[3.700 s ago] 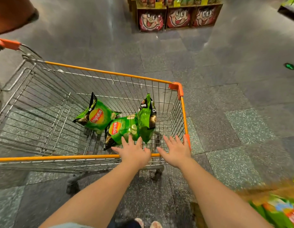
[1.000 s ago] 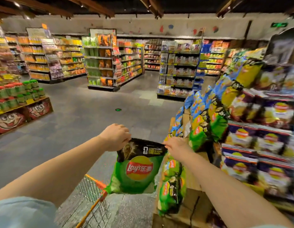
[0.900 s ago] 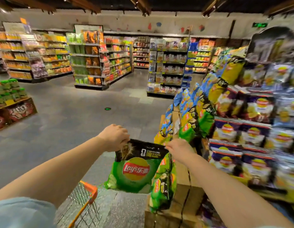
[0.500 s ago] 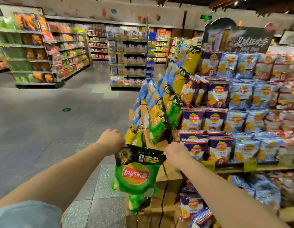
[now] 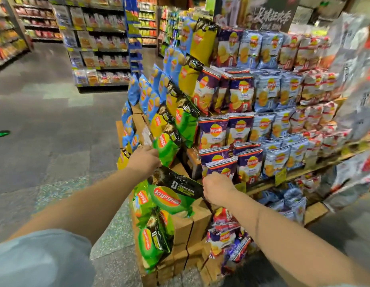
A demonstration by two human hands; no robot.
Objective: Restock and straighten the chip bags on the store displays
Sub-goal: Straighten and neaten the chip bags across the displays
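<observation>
I hold a green Lay's chip bag [image 5: 169,198] with a black top by its two upper corners. My left hand [image 5: 143,159] pinches the left corner and my right hand [image 5: 217,188] pinches the right corner. The bag tilts over the corner of the chip display [image 5: 192,226], a stack of brown cardboard boxes. Other green bags [image 5: 155,241] lean against the boxes just below it, and more green bags [image 5: 169,146] stand higher on the left face.
Purple bags [image 5: 240,129], pale blue bags [image 5: 267,94] and red-white bags [image 5: 316,83] fill the tiered shelves on the right. Blue and yellow bags [image 5: 151,96] run up the left face. Open grey floor [image 5: 55,131] lies to the left, with store shelving [image 5: 97,48] beyond.
I have turned from the cart to the chip display and stepped close. The green bag has moved with both hands forward to the display's corner and now tilts over the boxes.
</observation>
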